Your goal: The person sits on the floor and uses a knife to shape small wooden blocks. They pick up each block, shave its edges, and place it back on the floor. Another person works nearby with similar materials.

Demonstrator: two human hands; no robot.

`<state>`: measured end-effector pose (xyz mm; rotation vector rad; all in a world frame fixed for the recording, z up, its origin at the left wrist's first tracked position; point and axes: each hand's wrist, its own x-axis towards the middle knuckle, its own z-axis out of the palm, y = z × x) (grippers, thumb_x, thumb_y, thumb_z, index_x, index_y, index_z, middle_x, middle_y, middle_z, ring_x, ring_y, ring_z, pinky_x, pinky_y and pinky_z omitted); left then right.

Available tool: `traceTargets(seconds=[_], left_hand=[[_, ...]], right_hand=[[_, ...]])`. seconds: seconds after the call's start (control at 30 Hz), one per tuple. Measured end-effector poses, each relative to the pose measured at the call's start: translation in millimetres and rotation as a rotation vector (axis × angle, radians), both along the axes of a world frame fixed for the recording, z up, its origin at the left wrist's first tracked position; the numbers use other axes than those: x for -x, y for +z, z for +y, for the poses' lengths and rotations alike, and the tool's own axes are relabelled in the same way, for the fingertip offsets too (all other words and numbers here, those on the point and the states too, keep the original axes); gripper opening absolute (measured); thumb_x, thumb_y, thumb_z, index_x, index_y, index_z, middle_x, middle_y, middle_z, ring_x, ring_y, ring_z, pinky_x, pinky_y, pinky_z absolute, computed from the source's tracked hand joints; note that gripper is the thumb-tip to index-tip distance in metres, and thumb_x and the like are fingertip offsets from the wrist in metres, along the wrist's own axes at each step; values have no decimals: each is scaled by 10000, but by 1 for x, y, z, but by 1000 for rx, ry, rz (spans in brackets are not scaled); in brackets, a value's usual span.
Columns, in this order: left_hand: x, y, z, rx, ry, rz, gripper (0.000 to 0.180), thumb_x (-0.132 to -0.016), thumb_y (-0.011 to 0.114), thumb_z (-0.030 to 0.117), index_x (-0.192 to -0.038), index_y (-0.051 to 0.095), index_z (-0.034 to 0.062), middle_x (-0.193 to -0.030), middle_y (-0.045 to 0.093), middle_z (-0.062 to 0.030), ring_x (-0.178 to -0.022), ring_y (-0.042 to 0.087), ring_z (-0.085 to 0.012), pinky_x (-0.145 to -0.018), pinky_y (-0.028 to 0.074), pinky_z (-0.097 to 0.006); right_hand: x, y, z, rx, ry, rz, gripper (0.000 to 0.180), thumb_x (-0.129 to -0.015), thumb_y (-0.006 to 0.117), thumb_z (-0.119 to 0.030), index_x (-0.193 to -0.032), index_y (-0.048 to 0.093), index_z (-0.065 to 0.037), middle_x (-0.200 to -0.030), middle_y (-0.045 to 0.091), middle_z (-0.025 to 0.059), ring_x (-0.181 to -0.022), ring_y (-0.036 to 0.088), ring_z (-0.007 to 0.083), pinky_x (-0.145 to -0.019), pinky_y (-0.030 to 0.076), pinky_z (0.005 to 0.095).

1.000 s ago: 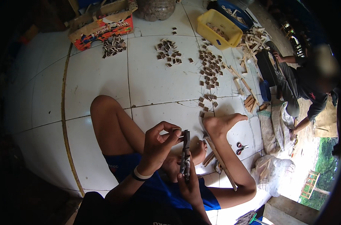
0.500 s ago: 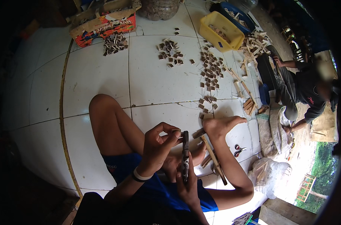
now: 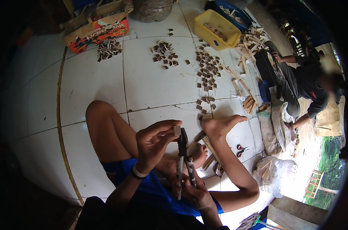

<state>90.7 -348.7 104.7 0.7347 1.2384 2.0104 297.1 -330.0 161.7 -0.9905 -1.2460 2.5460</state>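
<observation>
Between the fingertips of my left hand (image 3: 153,143) is a small square wooden piece (image 3: 177,131), its pale face toward me. My right hand (image 3: 195,193) grips a pair of pliers (image 3: 190,168) by handles with a mottled black-and-white pattern. The handles stand apart, and the dark head points up right beside the wooden piece. Whether the jaws touch the piece, I cannot tell. By my bent leg lie several wooden sticks (image 3: 210,147), and red-handled scissors (image 3: 241,150) rest on the tiles beyond the shin.
Small brown squares lie in piles ahead, the largest pile (image 3: 208,71) near a yellow bin (image 3: 216,28). A blue basin (image 3: 233,15) and cut wood strips (image 3: 254,40) sit behind. Far left is an orange cardboard box (image 3: 99,32). A co-worker (image 3: 308,84) sits at right beside sacks (image 3: 281,126).
My left hand has turned, showing the wooden piece's pale face. The pliers have swung, and their handles are spread. My right hand has moved lower on them. The whole view has shifted slightly.
</observation>
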Motion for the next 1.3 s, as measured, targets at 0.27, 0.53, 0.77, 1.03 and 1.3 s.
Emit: traceTargets(seconds=[0.27, 0.53, 0.77, 1.03, 1.3], left_hand=[[-3, 2, -2, 59, 104, 54, 246, -959, 663, -92, -1203, 685, -98, -1178, 728, -177, -1028, 736, -204, -848, 670, -323], [-3, 4, -1, 51, 105, 50, 256, -968, 679, -52, -1219, 668, -100, -1186, 719, -191, -1026, 740, -231, -918, 644, -353], [19, 29, 9, 55, -11, -309, 287, -1025, 673, 129, -1247, 648, -51, -1161, 716, -153, -1087, 729, -272, -989, 602, -362], [22, 53, 5, 182, -212, -500, 265, -1028, 672, 132, -1221, 651, -48, -1146, 720, -151, -1092, 726, -263, -1017, 587, -364], [7, 51, 1, 262, -196, -440, 287, -1032, 655, 172, -1202, 646, -58, -1049, 726, -148, -1002, 756, -245, -911, 628, -300]], right_hand=[[23, -20, -8, -1197, 137, -544, 758, -963, 634, -66, -1636, 284, -80, -1090, 525, 257, -916, 613, 445, -782, 539, 506], [22, -6, -2, -1278, 111, -540, 771, -918, 644, -25, -1623, 343, -102, -1129, 532, 247, -1000, 589, 435, -909, 486, 544], [2, 10, 28, -1205, -91, -510, 708, -914, 601, 38, -1581, 365, 21, -1454, 490, 307, -1346, 485, 498, -1120, 386, 552], [-14, 6, 26, -1104, 8, -388, 700, -931, 647, -14, -1585, 398, -26, -1408, 535, 246, -1299, 522, 435, -1098, 397, 504], [-15, 1, 21, -1037, -28, -300, 688, -943, 639, -32, -1586, 396, -26, -1400, 537, 231, -1275, 533, 401, -1083, 380, 465]])
